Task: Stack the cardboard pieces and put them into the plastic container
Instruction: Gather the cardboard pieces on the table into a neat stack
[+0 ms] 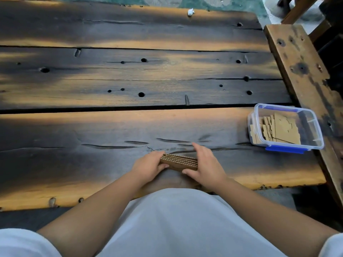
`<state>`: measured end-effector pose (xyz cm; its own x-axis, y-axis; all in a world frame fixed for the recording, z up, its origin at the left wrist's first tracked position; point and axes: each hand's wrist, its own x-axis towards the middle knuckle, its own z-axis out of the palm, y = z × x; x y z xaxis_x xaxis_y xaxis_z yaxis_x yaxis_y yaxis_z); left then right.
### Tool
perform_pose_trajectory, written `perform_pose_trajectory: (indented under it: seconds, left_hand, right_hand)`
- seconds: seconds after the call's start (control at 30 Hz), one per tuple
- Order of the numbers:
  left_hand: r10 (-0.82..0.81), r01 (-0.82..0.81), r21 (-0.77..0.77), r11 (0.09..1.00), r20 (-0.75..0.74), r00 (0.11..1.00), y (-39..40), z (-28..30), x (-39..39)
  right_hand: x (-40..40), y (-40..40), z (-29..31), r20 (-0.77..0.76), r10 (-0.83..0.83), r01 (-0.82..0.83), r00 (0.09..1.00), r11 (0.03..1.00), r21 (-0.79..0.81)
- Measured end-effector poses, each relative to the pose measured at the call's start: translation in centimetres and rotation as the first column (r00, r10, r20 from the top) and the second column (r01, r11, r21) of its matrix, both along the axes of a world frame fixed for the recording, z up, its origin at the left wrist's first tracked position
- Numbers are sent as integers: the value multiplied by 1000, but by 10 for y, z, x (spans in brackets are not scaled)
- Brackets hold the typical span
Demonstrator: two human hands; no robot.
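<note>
A stack of several brown cardboard pieces (179, 161) stands on edge near the front of the dark wooden table (130, 127), its corrugated edges facing up. My left hand (149, 166) grips its left end and my right hand (205, 166) grips its right end, so both hands press the stack together. A clear plastic container (313, 130) with blue clips sits at the table's right side, open, with several cardboard pieces (280, 129) leaning inside it.
A rough wooden bench or plank (300, 67) runs along the right edge beside the container. A small white scrap (190, 12) lies at the table's far edge. The planks have holes and gaps. My light clothing fills the bottom.
</note>
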<state>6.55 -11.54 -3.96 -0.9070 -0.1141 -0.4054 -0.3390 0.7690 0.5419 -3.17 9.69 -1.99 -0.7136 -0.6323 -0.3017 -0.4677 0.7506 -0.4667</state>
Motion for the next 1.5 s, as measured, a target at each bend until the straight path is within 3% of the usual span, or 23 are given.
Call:
perform_pose_trajectory:
  seconds: [0.13,0.3,0.43,0.73,1.0,1.17,1.37,1.5]
  left_hand:
    - [2,-2,16,1000,0,1000,0,0,1]
    - [23,-23,-1,1000,11,1000,3,1,3]
    - [25,-23,-49,999,44,999,4,0,5]
    - [101,-94,-85,992,76,992,6,-3,9]
    - [152,-162,135,977,80,985,0,1,4]
    - [154,-167,213,962,81,985,-8,10,-1]
    - [350,-367,351,862,113,930,-9,20,-3]
    - [433,-445,395,803,125,893,-8,28,-2]
  right_hand:
    - [10,30,-14,149,-222,218,963,975,44]
    - [30,21,-26,212,-167,153,963,985,81]
    - [29,6,-22,153,-224,212,963,973,89]
    - [2,-2,-9,11,-23,20,1000,981,191]
    - [-9,0,-6,291,-61,52,955,998,38]
    - [-13,2,-1,393,-171,215,903,974,-70]
    - [-15,-3,10,457,-241,333,856,934,-131]
    - [-10,-6,10,552,-307,470,775,864,-179]
